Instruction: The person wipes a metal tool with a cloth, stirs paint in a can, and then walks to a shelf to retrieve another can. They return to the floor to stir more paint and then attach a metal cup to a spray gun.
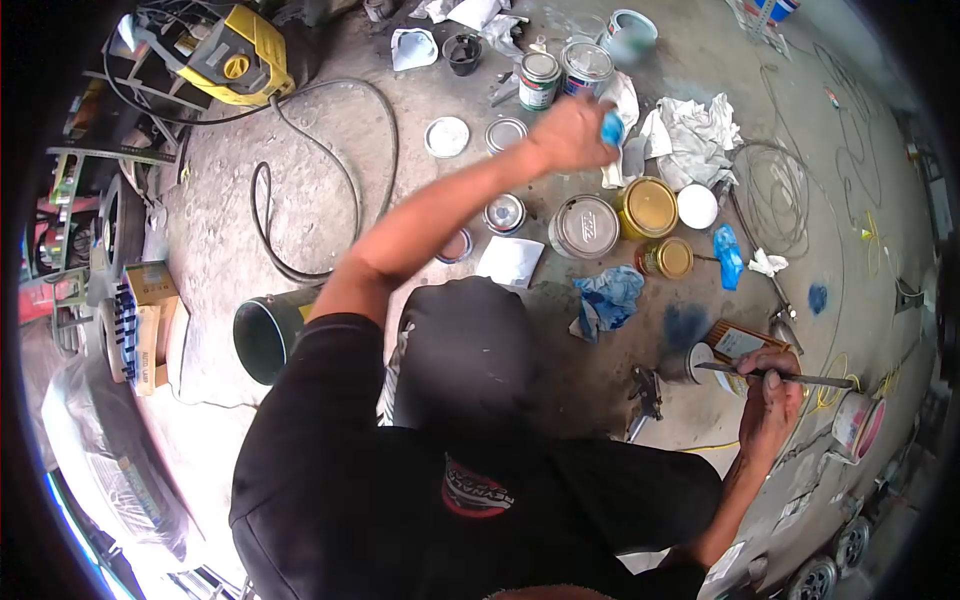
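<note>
My left hand (575, 135) is stretched forward, closed around a bright blue piece that looks like a rag (613, 127). Just beyond it stand a green-labelled paint can (539, 82) and a metal-lidded paint can (587, 68). My right hand (770, 405) grips a thin dark stirring stick (815, 380), held roughly level. Under the stick's left end is a small can (699, 362), beside an orange-brown box with a white label (742, 342). A cap and a black shirt back fill the lower middle.
Gold-lidded cans (650, 207), a large grey-lidded can (585, 226), a blue-stained cloth (608, 300) and crumpled white paper (692, 140) cover the floor ahead. A yellow pressure washer (240, 62) with a black hose lies upper left. A dark green bucket (262, 338) stands left.
</note>
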`<action>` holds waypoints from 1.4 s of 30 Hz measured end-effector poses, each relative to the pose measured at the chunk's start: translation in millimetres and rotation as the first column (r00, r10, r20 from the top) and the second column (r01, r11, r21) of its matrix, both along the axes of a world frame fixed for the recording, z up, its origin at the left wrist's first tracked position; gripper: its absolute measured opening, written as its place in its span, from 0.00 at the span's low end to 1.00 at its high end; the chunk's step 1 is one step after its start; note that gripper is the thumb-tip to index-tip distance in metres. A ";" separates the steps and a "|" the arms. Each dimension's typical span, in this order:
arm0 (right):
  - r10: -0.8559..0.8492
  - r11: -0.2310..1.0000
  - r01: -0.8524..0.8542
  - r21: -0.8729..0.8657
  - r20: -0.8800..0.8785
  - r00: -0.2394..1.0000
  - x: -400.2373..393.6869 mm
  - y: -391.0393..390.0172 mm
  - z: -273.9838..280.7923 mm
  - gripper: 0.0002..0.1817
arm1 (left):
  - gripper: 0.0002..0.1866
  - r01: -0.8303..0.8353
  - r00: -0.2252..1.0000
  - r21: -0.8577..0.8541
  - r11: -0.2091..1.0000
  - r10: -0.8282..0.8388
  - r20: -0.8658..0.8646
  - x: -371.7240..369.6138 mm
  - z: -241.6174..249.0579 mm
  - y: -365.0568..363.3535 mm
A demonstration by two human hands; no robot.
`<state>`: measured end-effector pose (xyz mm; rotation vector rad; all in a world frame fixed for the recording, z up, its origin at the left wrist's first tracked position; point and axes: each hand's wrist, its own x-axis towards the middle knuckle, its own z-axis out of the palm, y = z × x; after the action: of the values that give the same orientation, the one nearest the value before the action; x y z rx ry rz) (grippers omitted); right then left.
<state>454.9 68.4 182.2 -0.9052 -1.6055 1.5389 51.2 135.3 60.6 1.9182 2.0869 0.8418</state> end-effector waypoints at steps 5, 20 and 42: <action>-0.025 0.999 0.026 -0.033 0.039 0.999 -0.6 6.8 -5.1 0.12 | 0.36 -0.147 0.986 0.097 0.984 0.153 -0.059 -129.9 56.8 7.8; -0.084 0.987 0.109 -0.121 0.195 0.977 -20.0 22.9 -15.2 0.17 | 0.41 -0.346 0.821 0.029 0.938 0.318 -0.474 -302.1 -139.8 72.3; -0.019 0.989 0.050 -0.137 0.218 0.976 -42.3 39.8 -28.2 0.14 | 0.44 -0.293 0.920 -0.225 0.929 0.209 -0.333 -205.1 -32.9 -27.3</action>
<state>412.6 108.2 153.9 -1.2082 -1.6352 1.5909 -153.9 108.0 27.8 1.7433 2.5171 0.2832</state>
